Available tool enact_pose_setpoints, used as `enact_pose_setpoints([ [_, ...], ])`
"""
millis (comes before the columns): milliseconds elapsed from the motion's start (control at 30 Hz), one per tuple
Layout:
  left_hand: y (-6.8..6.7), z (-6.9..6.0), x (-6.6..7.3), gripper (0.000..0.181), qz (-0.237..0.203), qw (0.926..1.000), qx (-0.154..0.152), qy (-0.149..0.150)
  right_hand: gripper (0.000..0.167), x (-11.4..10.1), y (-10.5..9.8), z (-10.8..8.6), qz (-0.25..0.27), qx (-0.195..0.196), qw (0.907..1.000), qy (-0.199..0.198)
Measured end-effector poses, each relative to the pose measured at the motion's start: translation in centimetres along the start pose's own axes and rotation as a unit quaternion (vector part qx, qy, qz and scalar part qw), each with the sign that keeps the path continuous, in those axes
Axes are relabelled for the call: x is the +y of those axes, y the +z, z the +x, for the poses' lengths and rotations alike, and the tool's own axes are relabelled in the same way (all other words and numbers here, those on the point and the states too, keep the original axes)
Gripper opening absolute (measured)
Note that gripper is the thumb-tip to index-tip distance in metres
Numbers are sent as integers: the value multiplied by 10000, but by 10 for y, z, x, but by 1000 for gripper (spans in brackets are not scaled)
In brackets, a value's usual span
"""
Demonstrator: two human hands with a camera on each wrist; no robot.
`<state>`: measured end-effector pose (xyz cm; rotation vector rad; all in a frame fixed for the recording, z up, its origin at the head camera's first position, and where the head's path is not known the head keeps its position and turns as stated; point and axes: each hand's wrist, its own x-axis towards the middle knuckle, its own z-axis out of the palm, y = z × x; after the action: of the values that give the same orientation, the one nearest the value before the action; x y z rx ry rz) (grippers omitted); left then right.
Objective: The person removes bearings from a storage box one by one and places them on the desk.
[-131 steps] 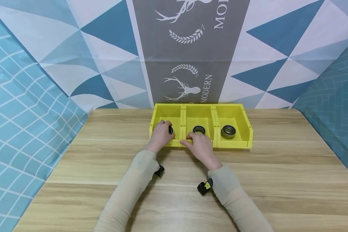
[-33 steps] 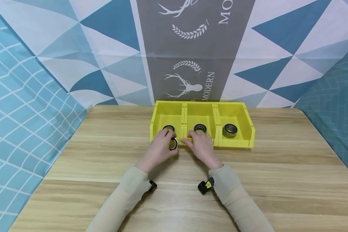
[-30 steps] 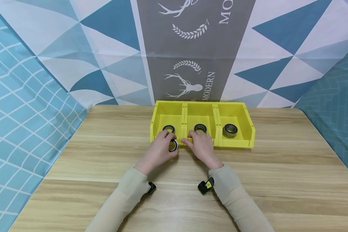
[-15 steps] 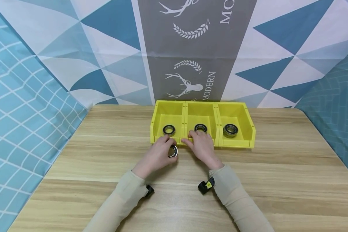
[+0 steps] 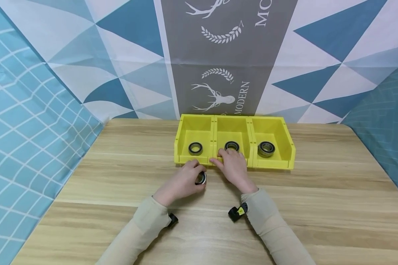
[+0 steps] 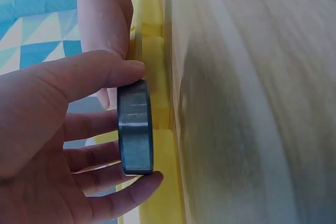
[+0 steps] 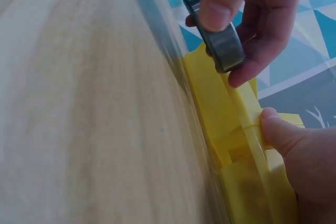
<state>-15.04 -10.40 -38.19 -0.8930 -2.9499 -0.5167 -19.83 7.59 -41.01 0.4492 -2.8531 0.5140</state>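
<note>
The left hand (image 5: 181,184) pinches a ring-shaped bearing (image 5: 201,178) on edge, just in front of the left yellow bin (image 5: 193,160). Seen from the left wrist, the thumb and fingertips hold the rim of that bearing (image 6: 135,129). At the front wall of the middle bin rests the right hand (image 5: 234,167), its thumb and fingers at the yellow edge; the right wrist view shows its thumb on the rim (image 7: 251,124). One bearing (image 5: 195,148) lies in the left bin, another (image 5: 231,146) in the middle bin behind the right fingers.
The right bin (image 5: 290,162) holds a bearing (image 5: 266,148), possibly stacked on another. Three joined bins stand at the back of the wooden table (image 5: 335,206), before a patterned cloth (image 5: 146,48). Dark wrist cameras sit at both sleeves.
The left hand has drawn a bearing out of the left bin and moved it toward the person, past the front wall. The right hand stays at the middle bin. The head view has shifted slightly.
</note>
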Motion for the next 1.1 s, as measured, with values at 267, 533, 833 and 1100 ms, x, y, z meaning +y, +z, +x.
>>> enact_pose_setpoints([
  [267,2,-1,1,34,33,9989,-464,-51,37,0,-1,-1,9,-10,10000,-12],
  [533,4,-1,1,31,18,9981,-601,-102,38,1,0,-1,18,-31,10000,-7],
  [833,10,-1,0,31,221,9978,-619,23,41,1,0,-1,26,-92,10000,15],
  [1100,9,-1,1,30,262,9979,-594,75,40,0,1,-1,-1,-44,10000,-3],
])
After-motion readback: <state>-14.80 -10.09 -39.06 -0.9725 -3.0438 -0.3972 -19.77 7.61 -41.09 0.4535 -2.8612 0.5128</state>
